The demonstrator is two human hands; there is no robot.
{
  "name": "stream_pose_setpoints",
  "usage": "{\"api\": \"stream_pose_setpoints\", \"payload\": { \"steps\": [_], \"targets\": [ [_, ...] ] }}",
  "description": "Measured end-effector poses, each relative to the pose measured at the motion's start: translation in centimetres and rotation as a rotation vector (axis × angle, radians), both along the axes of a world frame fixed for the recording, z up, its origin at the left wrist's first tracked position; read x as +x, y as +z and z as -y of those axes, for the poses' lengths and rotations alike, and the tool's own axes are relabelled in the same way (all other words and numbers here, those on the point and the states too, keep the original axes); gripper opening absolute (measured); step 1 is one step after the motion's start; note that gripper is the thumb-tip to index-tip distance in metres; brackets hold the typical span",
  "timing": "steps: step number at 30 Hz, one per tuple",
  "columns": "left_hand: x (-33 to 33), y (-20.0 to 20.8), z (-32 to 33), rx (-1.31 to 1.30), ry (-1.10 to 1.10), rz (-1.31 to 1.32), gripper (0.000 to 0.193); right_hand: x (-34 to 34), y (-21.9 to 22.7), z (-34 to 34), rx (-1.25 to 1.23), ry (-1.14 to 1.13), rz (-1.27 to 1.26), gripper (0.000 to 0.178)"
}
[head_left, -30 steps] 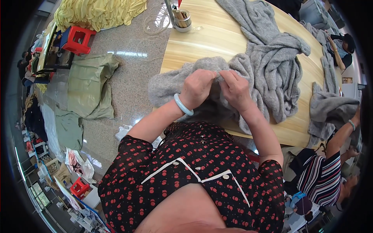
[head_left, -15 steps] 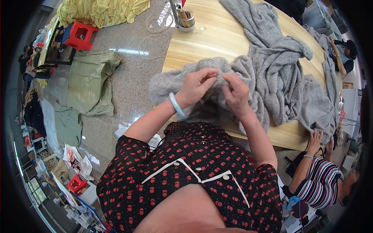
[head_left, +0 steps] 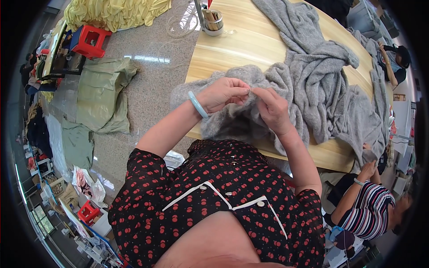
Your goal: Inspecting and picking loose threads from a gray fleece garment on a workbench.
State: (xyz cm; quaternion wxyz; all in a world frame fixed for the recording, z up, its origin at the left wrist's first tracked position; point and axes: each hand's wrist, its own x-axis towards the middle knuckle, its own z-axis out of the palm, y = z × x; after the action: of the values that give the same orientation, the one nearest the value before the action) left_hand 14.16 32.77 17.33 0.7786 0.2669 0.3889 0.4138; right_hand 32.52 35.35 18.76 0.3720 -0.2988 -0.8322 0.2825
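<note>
A grey fuzzy knit garment (head_left: pixel 223 127) lies bunched at the table's near left edge, its folds under and around both my hands. My left hand (head_left: pixel 225 94), with a pale blue bangle on the wrist, pinches thumb and forefinger together just above the knit. Close against those fingertips, my right hand (head_left: pixel 272 109) also pinches, its forefinger pointing left. Whatever sits between the fingertips is too small to make out. More grey knitwear (head_left: pixel 317 85) is heaped to the right of my hands.
The pale wooden table (head_left: pixel 237 49) carries a cup of tools (head_left: pixel 213 23) at its far left corner. At the right, a co-worker in a striped top (head_left: pixel 368 205) handles grey knitwear. A red stool (head_left: pixel 90 41) and green plastic-wrapped bundle (head_left: pixel 103 96) stand on the floor left.
My left hand has shifted slightly left and turned, its fingers still near the right fingertips. The knit in front has spread lower. The co-worker's hands have drawn together off the table edge.
</note>
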Motion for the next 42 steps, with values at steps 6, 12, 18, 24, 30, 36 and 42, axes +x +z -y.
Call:
{"api": "stream_pose_setpoints", "payload": {
  "steps": [6, 12, 18, 24, 30, 36, 42],
  "targets": [
    [-0.6, 0.8, -0.5, -0.124, -0.179, -0.04, 0.01, 0.5, 0.7, -0.2, 0.135, 0.154, 0.111, 0.026],
    [-0.4, 1.4, -0.6, -0.114, -0.253, -0.202, 0.009, 0.6, 0.2, 0.2, 0.222, 0.229, 0.145, 0.022],
    [0.0, 1.5, -1.0, -0.001, -0.286, -0.373, 0.009, 0.5, -0.7, 0.7, 0.137, 0.191, 0.162, 0.018],
    [0.5, 1.1, -1.0, -0.008, -0.191, -0.27, 0.01, 0.8, -1.4, 0.6, 0.114, 0.141, 0.097, 0.024],
    [1.0, 0.7, -0.3, -0.188, -0.047, 0.018, 0.011, 0.7, -1.6, 0.7, 0.159, 0.065, 0.01, 0.028],
    [1.2, 1.6, -0.7, 0.048, -0.031, -0.29, 0.008, 0.9, -0.5, 0.2, 0.107, 0.161, 0.115, 0.026],
    [1.5, 2.0, -1.6, 0.176, -0.071, -0.381, 0.005, 0.7, -0.2, -0.1, 0.096, 0.133, 0.16, 0.026]
  ]
}}
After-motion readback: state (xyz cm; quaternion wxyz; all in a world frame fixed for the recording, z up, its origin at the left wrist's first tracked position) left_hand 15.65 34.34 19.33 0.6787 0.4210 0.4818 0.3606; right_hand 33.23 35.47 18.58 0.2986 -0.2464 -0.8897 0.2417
